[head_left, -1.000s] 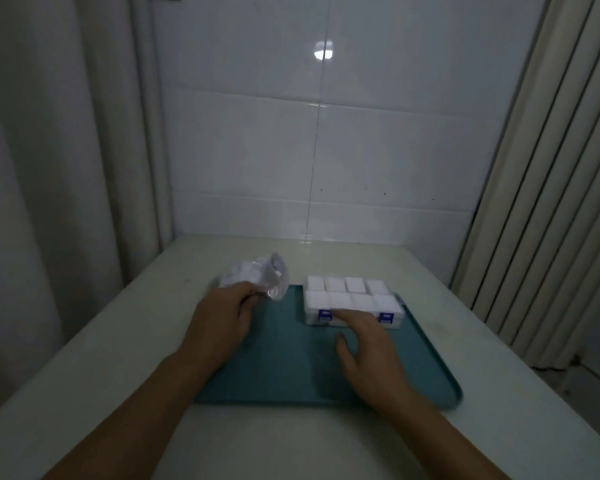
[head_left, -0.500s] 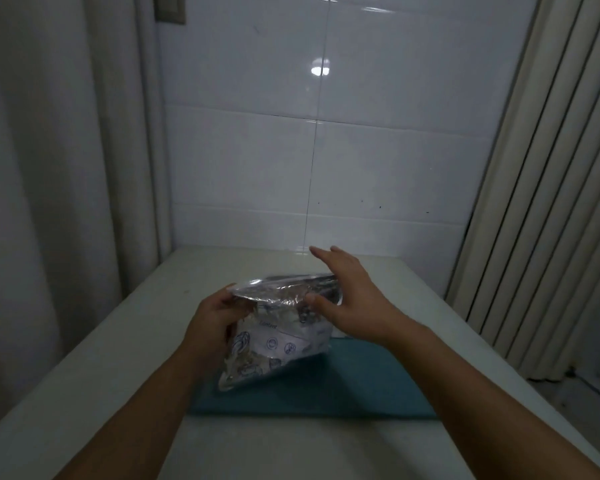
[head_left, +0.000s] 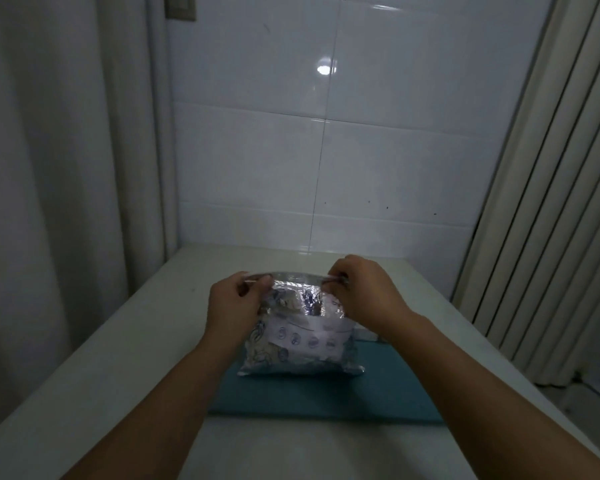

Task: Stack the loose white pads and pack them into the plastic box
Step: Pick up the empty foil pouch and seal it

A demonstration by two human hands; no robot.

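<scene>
**Printed plastic pouch held up by its top edge, both hands pinching**

I find the left hand [head_left: 234, 299] and right hand [head_left: 362, 289] each pinching a top corner of a clear printed plastic pouch [head_left: 300, 336], held upright above the far part of the teal tray [head_left: 312, 398]. It hangs limp and crinkled: I judge it light, soft and slick. The stiffer top strip is the sound place to hold; the body would collapse. The white pads are hidden behind the pouch; only a pale edge shows at its right.
</scene>
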